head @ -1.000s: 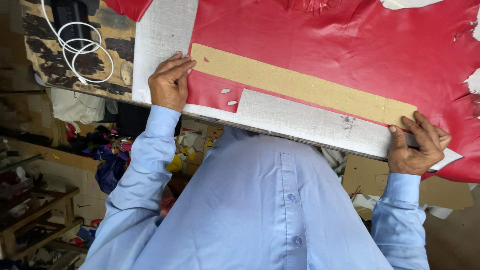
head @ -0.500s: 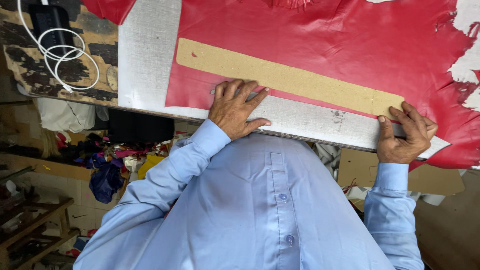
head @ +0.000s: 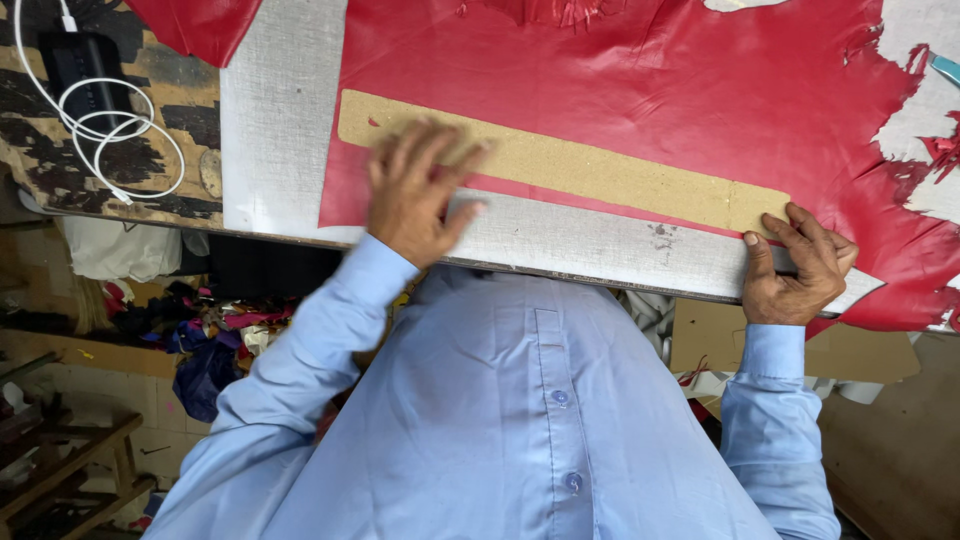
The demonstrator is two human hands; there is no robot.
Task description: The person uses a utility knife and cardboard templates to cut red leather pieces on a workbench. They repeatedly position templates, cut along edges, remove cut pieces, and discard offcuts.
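Observation:
A large red leather sheet [head: 640,90] lies spread over a white cloth-covered board [head: 280,130]. A long tan cardboard strip [head: 600,170] rests on the leather, parallel to the near edge. My left hand [head: 415,190] is blurred. It lies flat with fingers apart over the strip's left part and the leather's near edge. My right hand [head: 795,265] rests at the table's edge with its fingers curved onto the leather at the strip's right end and its thumb on the white cloth. Neither hand grips anything.
A black charger block [head: 85,60] with a coiled white cable [head: 120,140] lies on the worn tabletop at far left. Coloured scraps [head: 210,340] are heaped on the floor below, beside a wooden frame [head: 70,470]. Brown cardboard [head: 800,350] sits under the table at right.
My left hand slid right from the leather's left corner along the near edge, then came back onto the strip's left part. My right hand stayed at the strip's right end.

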